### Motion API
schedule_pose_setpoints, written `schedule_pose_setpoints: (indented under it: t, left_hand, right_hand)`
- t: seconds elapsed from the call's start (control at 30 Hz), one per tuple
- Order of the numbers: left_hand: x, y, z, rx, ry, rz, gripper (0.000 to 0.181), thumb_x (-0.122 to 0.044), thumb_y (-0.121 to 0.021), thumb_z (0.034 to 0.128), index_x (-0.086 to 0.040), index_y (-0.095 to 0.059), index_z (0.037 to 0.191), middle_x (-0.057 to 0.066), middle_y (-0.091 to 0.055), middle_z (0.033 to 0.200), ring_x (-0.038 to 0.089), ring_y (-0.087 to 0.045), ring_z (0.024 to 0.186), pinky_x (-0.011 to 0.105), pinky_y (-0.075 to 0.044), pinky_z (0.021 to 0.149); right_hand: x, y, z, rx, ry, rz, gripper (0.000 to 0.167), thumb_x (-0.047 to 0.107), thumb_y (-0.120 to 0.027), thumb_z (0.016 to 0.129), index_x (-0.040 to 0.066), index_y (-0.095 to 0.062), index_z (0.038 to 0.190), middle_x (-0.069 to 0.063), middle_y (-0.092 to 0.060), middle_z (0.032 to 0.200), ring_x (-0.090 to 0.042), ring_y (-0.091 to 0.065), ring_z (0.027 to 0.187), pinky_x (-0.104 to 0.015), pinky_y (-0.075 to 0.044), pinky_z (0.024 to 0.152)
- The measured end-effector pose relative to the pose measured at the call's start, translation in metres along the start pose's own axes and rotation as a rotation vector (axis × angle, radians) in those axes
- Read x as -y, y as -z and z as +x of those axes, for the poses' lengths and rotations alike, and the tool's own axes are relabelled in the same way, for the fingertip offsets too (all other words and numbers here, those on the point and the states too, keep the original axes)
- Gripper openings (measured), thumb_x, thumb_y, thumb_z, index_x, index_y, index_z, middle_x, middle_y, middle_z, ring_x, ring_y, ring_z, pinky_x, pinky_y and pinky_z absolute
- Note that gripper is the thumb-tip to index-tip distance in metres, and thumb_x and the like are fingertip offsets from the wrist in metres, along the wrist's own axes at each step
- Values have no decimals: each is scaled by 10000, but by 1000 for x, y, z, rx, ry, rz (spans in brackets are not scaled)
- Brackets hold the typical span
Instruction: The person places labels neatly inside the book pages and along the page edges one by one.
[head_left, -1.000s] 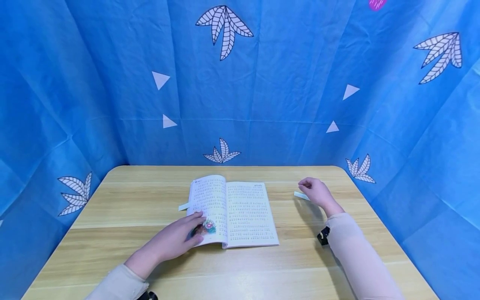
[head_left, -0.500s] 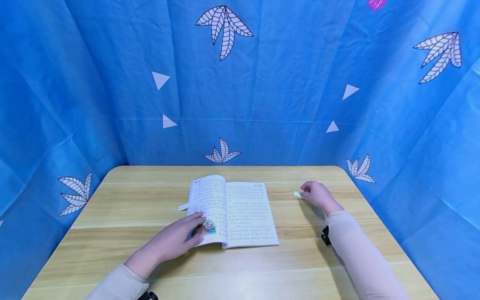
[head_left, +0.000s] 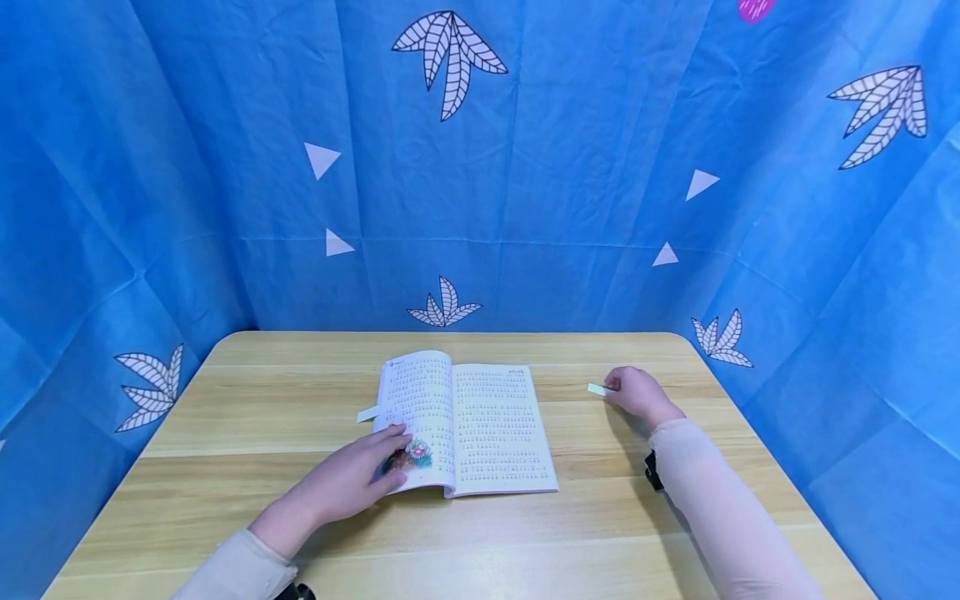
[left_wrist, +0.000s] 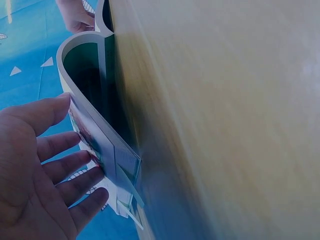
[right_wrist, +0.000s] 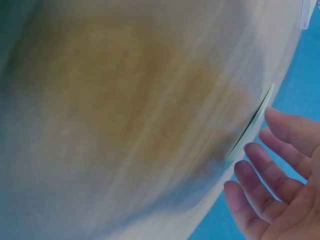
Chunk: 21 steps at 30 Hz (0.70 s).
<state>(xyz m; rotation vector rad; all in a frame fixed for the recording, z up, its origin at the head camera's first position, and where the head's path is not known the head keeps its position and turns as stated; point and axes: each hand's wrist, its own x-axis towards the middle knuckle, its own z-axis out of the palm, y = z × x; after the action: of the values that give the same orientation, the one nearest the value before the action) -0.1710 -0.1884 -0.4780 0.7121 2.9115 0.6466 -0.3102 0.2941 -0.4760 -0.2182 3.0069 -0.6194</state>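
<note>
An open book (head_left: 498,429) with printed pages lies mid-table, its left side raised in a curve. My left hand (head_left: 348,479) rests on the lower left page, beside a coloured flower picture (head_left: 417,452), fingers spread and nearly straight. From the book's left edge juts a pale paper strip (head_left: 368,413); the left wrist view shows strips (left_wrist: 131,187) sticking out of the pages. Right of the book, a pale green strip (head_left: 597,389) lies on the table. My right hand (head_left: 637,393) is at its right end, with loosely bent fingers (right_wrist: 270,172) close to it; no pinch shows.
The wooden table (head_left: 480,542) has rounded far corners. A blue curtain (head_left: 577,167) with white leaf and triangle prints hangs behind and at both sides. Each wrist wears a dark device, partly visible beneath the sleeves.
My right hand has lowered and shifted slightly right along the pale green strip, leaving its left end showing. The left hand and the book have not moved.
</note>
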Motion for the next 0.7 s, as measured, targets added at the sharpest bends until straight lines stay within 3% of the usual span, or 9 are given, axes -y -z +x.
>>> schedule_pose_setpoints:
  t: [0.23,0.7]
  left_hand:
    - [-1,0,0,2,14,-1,566,-395,-636,983,-119,-524,1465,67,-407,1568,307,-372,1440,507,-343,1153]
    - [-1,0,-1,-2,7,-1,565,-381,-643,981,-112,-523,1464,77,-408,1566,308,-373,1439,507,-339,1155]
  right_hand:
    - [-3,-2,4,5,-1,-48,178,67,-725,879,-4,-706,1041,-126,-696,960,-314,-637,920,-527,-503,890]
    - [-2,-4,7,20,-3,-38,91,21,-708,870,25,-713,961,-97,-685,941,-287,-621,911,-503,-501,882]
